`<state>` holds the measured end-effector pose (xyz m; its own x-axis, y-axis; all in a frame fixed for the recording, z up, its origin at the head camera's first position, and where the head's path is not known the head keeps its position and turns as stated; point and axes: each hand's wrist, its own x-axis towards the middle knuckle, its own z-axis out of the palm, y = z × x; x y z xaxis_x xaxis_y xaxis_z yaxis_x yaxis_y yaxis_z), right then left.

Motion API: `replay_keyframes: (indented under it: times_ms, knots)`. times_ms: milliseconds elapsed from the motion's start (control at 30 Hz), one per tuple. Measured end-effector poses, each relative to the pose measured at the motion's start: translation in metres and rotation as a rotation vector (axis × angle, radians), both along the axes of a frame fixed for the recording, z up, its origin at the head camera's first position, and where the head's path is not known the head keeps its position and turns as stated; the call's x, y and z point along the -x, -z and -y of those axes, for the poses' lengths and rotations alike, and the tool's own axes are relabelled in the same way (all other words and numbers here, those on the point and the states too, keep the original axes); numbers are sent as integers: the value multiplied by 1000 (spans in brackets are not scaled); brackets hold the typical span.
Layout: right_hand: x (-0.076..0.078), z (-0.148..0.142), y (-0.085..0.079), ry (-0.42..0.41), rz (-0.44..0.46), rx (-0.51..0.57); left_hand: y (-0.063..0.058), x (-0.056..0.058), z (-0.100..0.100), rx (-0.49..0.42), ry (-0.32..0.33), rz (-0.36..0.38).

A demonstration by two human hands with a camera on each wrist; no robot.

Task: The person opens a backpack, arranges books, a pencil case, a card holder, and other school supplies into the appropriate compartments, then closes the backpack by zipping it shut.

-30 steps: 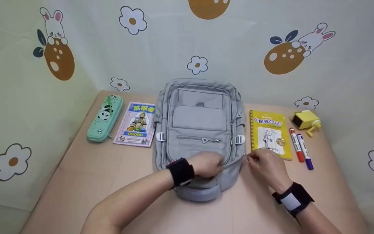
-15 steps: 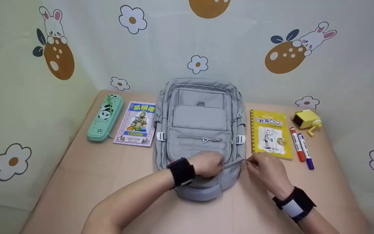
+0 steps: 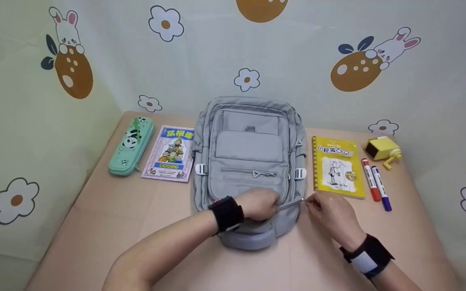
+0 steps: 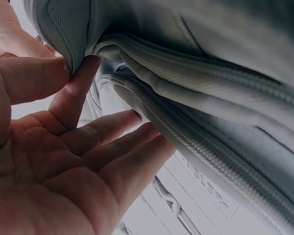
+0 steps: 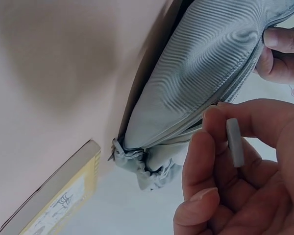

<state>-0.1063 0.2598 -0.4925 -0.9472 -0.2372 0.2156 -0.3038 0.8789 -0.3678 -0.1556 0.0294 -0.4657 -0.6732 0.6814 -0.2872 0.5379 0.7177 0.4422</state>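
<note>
A grey backpack (image 3: 249,147) lies front side up on the table. My left hand (image 3: 259,204) is at its near end; in the left wrist view, thumb and forefinger pinch the zippered edge of the backpack fabric (image 4: 63,29). Beside the backpack's near right corner, my right hand (image 3: 334,214) pinches a zipper pull between thumb and forefinger. The right wrist view shows the pale zipper pull (image 5: 235,142) against the curled fingers. A stretch of zipper (image 3: 291,203) runs taut between both hands. Parted zipper teeth (image 4: 201,152) show in the left wrist view.
Left of the backpack are a green panda pencil case (image 3: 131,147) and a pink-bordered book (image 3: 168,155). On the right lie a yellow spiral notebook (image 3: 338,165), a red marker (image 3: 370,180), a purple marker (image 3: 381,188) and a yellow pencil sharpener (image 3: 380,148). Patterned cloth (image 3: 289,60) hangs behind.
My right hand has drawn the zipper pull slightly toward me and to the left along the backpack's side. My left hand has stayed in place.
</note>
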Motion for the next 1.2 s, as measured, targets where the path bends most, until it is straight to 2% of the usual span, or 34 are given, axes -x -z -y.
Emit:
replay_keyframes:
  times_ms: [300, 567, 767, 933, 1067, 1200]
  knots:
    - [-1, -3, 5, 2, 36, -32, -1, -6, 6, -43, 1, 65]
    - [-1, -6, 4, 15, 45, -56, -14, -13, 29, 1, 112, 113]
    - [-2, -7, 4, 19, 52, -62, -14, -19, 52, -29, 171, 78]
    - [-3, -7, 5, 22, 74, -75, -5, -21, 61, -72, 124, 41]
    - [-4, -8, 5, 19, 86, -77, -3, -18, 61, -70, 71, 56]
    - [-7, -7, 2, 15, 79, -85, -2, -17, 61, -69, 49, 76]
